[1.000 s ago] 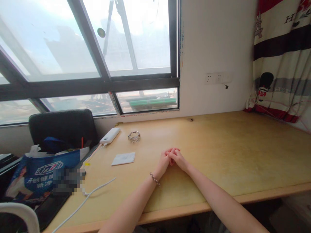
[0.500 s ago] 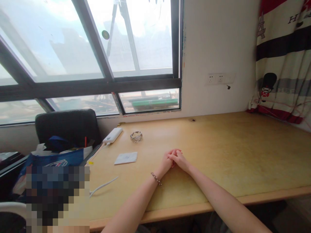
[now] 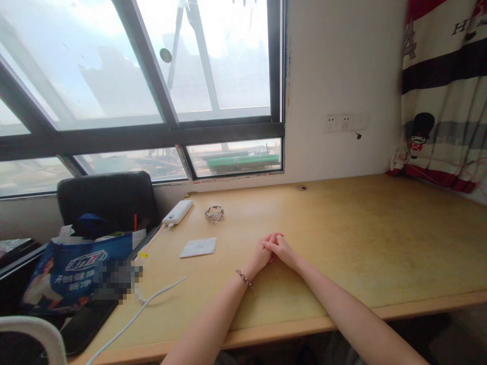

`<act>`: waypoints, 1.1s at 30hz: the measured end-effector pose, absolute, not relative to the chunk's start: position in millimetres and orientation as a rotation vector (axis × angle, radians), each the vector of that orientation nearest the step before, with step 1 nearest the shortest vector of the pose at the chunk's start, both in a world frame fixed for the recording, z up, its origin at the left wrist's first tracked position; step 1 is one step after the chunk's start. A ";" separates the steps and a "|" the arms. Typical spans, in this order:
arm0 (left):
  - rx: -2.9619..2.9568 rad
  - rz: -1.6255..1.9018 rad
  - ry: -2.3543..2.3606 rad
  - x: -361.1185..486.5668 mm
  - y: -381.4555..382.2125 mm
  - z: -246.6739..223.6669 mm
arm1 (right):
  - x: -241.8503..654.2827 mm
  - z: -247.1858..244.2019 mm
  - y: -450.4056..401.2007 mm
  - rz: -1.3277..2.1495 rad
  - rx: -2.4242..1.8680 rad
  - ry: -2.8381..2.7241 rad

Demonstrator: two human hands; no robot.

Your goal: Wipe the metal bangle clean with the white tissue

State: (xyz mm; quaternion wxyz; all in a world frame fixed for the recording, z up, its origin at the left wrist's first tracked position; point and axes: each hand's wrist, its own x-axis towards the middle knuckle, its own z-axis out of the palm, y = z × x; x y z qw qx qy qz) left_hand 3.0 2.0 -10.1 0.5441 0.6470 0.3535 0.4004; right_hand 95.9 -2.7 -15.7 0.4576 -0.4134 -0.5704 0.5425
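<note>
My left hand (image 3: 263,253) and my right hand (image 3: 282,248) are clasped together over the middle of the wooden table (image 3: 342,233), fingers interlaced. No object shows between them. A beaded bracelet (image 3: 244,280) is round my left wrist. To the left of my hands lies a flat white packet (image 3: 198,247). Behind it stands a silver ring-shaped openwork piece (image 3: 214,214), with a white power bank (image 3: 177,212) and its cable farther left.
A white cable (image 3: 152,296) runs over the table's left edge. Beyond that edge, a blue bag (image 3: 72,274) rests before a black chair back (image 3: 108,200). Wall sockets (image 3: 338,122) and a patterned curtain (image 3: 437,101) are at the back right.
The pixelated patch at the lower left has shrunk and moved, uncovering more of the blue bag and the white cable. My clasped hands have stayed in place.
</note>
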 end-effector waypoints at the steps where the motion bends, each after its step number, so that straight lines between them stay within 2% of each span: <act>1: 1.542 0.958 0.844 3.3 2.0 -11.2 | 95.8 -15.2 -2.8 1.344 -1.005 -1.396; 7: 1.650 0.975 0.900 2.8 0.2 -11.6 | 95.6 -10.9 -3.6 1.359 -0.983 -1.406; 11: 2.000 0.951 1.062 -9.8 5.3 3.1 | 102.0 -5.1 1.0 1.323 -1.007 -1.463; 13: 2.193 1.047 1.330 -21.0 11.9 11.4 | 108.2 -1.3 4.5 1.280 -1.034 -1.426; 16: 2.171 1.095 2.001 -41.4 25.0 14.6 | 118.5 3.4 9.0 1.247 -1.041 -1.239; 19: 1.821 0.883 2.572 -60.9 38.1 5.1 | 126.7 5.7 11.3 1.217 -1.028 -1.085; 21: 1.667 0.740 2.679 -69.5 44.1 -2.8 | 130.3 6.6 11.9 1.204 -1.026 -1.038; 24: 1.824 0.747 2.493 -69.1 45.1 -7.8 | 134.2 8.1 12.8 1.186 -1.010 -0.997; 27: 2.215 0.838 1.812 -52.3 35.6 -4.2 | 138.1 6.8 16.5 1.142 -1.029 -0.937; 30: 2.279 0.817 1.132 -29.7 20.9 -0.4 | 143.2 -1.5 24.7 1.043 -1.150 -0.837; 33: 2.215 0.835 0.946 -15.2 11.1 -0.8 | 148.5 -13.9 35.3 0.932 -1.281 -0.739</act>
